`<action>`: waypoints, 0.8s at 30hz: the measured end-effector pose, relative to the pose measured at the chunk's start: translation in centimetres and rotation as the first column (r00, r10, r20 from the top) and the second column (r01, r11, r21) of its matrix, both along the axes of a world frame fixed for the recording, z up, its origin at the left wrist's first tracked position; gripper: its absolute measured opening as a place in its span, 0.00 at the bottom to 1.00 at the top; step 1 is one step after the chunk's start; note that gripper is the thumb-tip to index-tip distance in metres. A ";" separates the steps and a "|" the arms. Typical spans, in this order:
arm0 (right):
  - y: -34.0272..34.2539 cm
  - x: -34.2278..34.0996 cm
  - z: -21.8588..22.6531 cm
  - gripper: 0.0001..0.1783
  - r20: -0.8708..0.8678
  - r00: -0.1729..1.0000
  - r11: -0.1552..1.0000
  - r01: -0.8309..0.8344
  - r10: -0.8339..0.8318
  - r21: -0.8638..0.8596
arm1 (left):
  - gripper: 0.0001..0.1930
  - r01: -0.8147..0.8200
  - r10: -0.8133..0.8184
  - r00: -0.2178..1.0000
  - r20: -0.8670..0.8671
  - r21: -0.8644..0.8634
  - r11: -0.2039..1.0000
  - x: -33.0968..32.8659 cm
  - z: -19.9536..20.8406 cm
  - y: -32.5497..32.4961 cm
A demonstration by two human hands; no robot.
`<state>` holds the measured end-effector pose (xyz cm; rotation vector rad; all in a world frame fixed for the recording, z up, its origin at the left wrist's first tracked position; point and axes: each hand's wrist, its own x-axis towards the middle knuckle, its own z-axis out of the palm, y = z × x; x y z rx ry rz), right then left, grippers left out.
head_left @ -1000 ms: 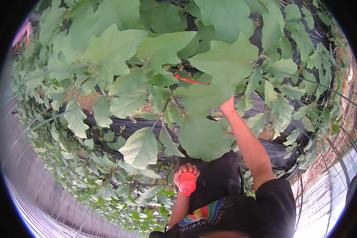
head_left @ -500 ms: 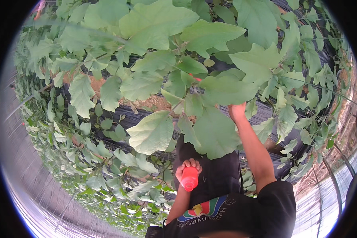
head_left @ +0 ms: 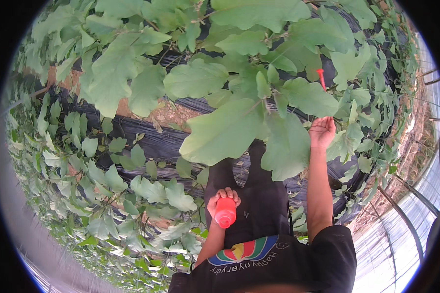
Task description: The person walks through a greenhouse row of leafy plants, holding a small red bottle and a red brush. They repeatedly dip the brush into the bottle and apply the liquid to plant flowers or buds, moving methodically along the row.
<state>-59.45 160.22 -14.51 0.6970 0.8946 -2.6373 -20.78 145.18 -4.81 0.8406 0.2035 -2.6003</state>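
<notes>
My left hand [head_left: 223, 197] is wrapped round a red plastic bottle [head_left: 225, 213] with a narrow round top, held low in front of my dark trousers. Out to the right, my right hand [head_left: 322, 131] is raised among broad green leaves, palm side showing and fingers curled in. Just beyond it a thin red rod [head_left: 321, 79] with a flared end sticks up between leaves. Leaves cover its lower part, so I cannot tell whether my fingers hold it. The nearest large leaf [head_left: 225, 131] hangs left of my right hand, on a lobed-leaf plant.
Dense leafy plants [head_left: 132, 73] fill the far side and the left. Black plastic sheeting [head_left: 171, 134] with patches of brown soil [head_left: 164, 116] lies beneath. Thin strings cross the foliage. Curved dark bars [head_left: 403, 219] and pale sheeting stand at the right rim.
The view has shifted, and the leaves sit farther right. My right hand has come out from behind a leaf. More of the red rod shows, farther right. The bottle stays in my left hand.
</notes>
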 end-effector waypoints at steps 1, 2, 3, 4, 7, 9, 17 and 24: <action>0.2 0.1 0.8 0.09 -0.059 0.998 1.000 0.000 0.000 0.000 | 0.13 -0.007 0.007 1.000 -0.009 -0.002 1.000 1.1 -0.2 -0.9; -0.2 0.4 2.0 0.11 -0.116 0.993 1.000 -0.001 0.000 -0.004 | 0.13 -0.016 0.016 1.000 -0.016 -0.007 1.000 2.4 -0.5 -1.9; -0.7 1.0 3.4 0.14 -0.142 0.988 0.998 0.056 -0.060 -0.037 | 0.13 -0.032 0.032 0.999 -0.016 0.003 0.999 3.4 -0.6 -2.8; -1.1 1.4 4.6 0.13 -0.201 0.980 0.997 -0.007 -0.008 -0.072 | 0.13 -0.058 0.057 0.998 -0.019 -0.006 0.998 4.5 -0.7 -3.8; -3.1 3.6 8.5 0.12 -0.228 0.974 0.994 -0.025 0.000 -0.108 | 0.13 -0.141 0.139 0.989 -0.043 -0.041 0.989 6.5 -0.5 -7.0; -4.5 5.5 10.7 0.12 -0.270 0.962 0.992 -0.076 0.045 -0.104 | 0.13 -0.175 0.171 0.983 -0.060 -0.057 0.983 7.2 -0.2 -8.9; -14.0 14.2 17.1 0.13 -0.211 0.964 0.974 -0.193 0.165 -0.121 | 0.13 -0.268 0.262 0.960 -0.097 -0.053 0.962 9.3 1.3 -13.3; -23.0 18.2 18.9 0.12 -0.145 0.926 0.903 -0.374 0.349 -0.211 | 0.13 -0.379 0.376 0.923 -0.078 -0.032 0.925 10.7 2.3 -15.6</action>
